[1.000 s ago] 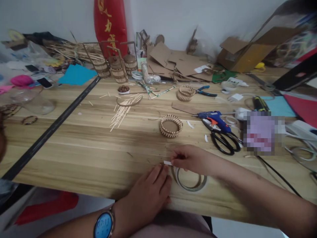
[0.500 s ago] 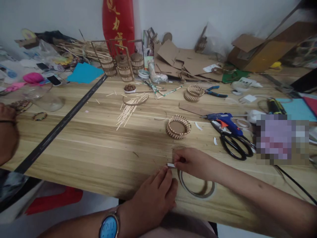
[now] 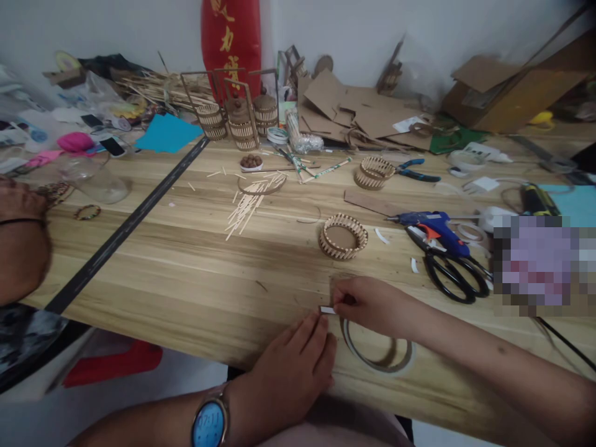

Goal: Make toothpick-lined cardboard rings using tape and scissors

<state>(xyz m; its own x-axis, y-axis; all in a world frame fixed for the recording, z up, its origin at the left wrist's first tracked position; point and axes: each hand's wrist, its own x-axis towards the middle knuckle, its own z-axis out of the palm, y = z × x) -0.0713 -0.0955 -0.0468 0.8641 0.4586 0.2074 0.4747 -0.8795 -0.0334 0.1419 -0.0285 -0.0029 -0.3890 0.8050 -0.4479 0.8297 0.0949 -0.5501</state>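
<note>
My right hand (image 3: pixel 372 305) is closed in a pinch beside a short white strip (image 3: pixel 327 310) at the front of the table. A thin curled band (image 3: pixel 411 355), brown inside with a pale edge, lies in a ring under my right wrist; whether it joins the white strip is hidden by my fingers. My left hand (image 3: pixel 298 366) lies palm down, fingers stretched out, its fingertips at the strip's left end. Beyond my hands stands a small round slatted basket (image 3: pixel 343 237) with a flat brown base.
Right of the basket lie a blue glue gun (image 3: pixel 431 228) and black-handled scissors (image 3: pixel 456 276). Loose thin sticks (image 3: pixel 246 208), a second slatted ring (image 3: pixel 374 172) and pliers (image 3: pixel 414 171) sit farther back. Another person's arm (image 3: pixel 23 248) rests at the left, past a black strip (image 3: pixel 135 214).
The whole view has shifted slightly, so things appear a little farther right. Both hands keep nearly the same pose at the white strip.
</note>
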